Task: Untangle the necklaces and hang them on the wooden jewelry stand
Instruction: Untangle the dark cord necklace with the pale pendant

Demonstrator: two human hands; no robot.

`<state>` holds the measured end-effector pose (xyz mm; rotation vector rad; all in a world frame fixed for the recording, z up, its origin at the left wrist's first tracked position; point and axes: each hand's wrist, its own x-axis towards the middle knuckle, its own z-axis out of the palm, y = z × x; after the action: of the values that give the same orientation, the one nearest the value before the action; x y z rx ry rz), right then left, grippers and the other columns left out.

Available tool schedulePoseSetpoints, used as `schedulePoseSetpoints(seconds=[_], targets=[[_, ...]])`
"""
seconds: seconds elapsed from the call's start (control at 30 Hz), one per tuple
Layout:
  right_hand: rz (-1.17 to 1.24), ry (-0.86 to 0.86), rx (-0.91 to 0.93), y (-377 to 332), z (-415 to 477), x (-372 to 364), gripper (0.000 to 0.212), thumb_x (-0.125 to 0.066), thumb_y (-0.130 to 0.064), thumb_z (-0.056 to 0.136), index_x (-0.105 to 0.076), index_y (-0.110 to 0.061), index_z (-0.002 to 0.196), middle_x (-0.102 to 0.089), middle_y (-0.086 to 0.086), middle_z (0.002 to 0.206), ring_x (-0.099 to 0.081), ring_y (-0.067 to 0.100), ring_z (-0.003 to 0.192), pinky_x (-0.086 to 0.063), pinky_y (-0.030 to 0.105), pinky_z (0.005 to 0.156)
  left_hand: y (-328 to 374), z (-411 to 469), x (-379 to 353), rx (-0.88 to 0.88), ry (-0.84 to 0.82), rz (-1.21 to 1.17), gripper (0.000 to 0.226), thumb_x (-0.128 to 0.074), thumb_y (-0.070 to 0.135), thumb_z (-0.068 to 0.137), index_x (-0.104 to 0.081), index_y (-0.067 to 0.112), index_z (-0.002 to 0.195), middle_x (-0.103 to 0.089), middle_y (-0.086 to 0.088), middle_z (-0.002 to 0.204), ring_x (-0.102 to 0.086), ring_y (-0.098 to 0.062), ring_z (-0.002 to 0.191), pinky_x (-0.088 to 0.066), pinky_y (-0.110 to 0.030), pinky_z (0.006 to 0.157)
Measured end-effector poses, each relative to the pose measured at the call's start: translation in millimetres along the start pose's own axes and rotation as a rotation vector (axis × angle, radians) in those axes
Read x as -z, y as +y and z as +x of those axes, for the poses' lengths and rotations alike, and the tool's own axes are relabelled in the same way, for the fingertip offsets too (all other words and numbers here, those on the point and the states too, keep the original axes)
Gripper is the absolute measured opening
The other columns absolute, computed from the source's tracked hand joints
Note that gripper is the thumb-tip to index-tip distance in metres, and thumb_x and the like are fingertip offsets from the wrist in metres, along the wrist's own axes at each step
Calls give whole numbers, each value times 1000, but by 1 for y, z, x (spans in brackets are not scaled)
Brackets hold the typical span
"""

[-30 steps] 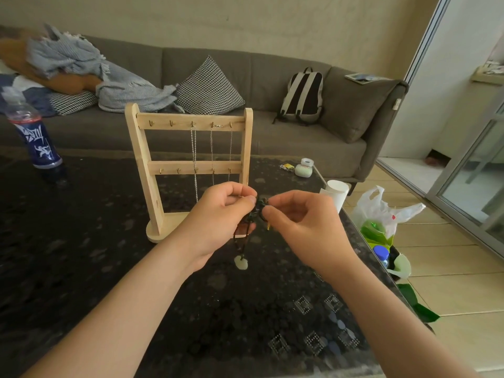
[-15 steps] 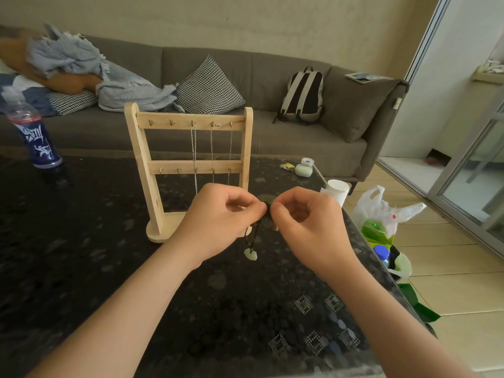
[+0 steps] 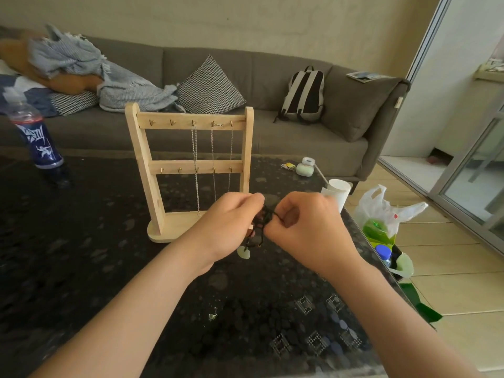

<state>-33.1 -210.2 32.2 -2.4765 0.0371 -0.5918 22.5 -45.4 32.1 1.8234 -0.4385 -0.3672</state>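
Note:
A wooden jewelry stand (image 3: 188,170) stands upright on the dark table (image 3: 81,241), with thin silver chains (image 3: 195,165) hanging from hooks on the right of its top bar. In front of the stand, above the table, my left hand (image 3: 229,227) and my right hand (image 3: 302,227) both pinch a tangled dark cord necklace (image 3: 266,216) between them. A pale green pendant (image 3: 243,252) dangles from the cord below my left hand. Most of the cord is hidden by my fingers.
A blue bottle (image 3: 38,140) stands at the table's far left. A small green case (image 3: 305,169) and a white cup (image 3: 338,190) sit near the right edge. Beyond the edge lie a plastic bag (image 3: 381,211) and a grey sofa (image 3: 272,105) with a backpack (image 3: 302,95).
My hands have drawn closer together and curled tighter on the cord's knot. The pendant has risen a little and swung toward my left hand.

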Motion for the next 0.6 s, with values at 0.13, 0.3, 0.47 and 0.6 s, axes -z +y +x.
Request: schedulePoseSetpoints(seconds=[0.13,0.3,0.47,0.6], targets=[[520,31,-283,-6,-1,3,7,-78,-10,85,-75,-14,79,-78,0,72,-73,8,67,-55,17,62,0,4,5,23,13,-198,43,-55,44,108,-74,5,112,-76,-12,104,-73,-25,106,-61,-50,100],[1087,-29,-475,-6,0,1,16,-65,4,96,-71,-10,94,-75,12,84,-73,23,82,-57,34,76,5,3,4,75,-42,-328,26,-62,20,106,-75,-1,114,-79,-18,102,-72,-23,92,-61,-44,93],[1230,-76,-494,-5,3,0,25,-67,3,98,-71,-7,121,-75,11,93,-70,16,80,-52,31,73,4,6,3,114,88,-537,13,-61,11,104,-72,6,98,-75,-7,83,-72,-25,85,-60,-51,94],[1223,-80,-466,-5,3,-1,26,-71,-3,97,-69,-5,123,-77,6,87,-71,14,76,-54,31,73,4,5,6,103,46,-554,14,-64,15,102,-74,6,98,-70,-10,88,-67,-19,80,-57,-43,83]])
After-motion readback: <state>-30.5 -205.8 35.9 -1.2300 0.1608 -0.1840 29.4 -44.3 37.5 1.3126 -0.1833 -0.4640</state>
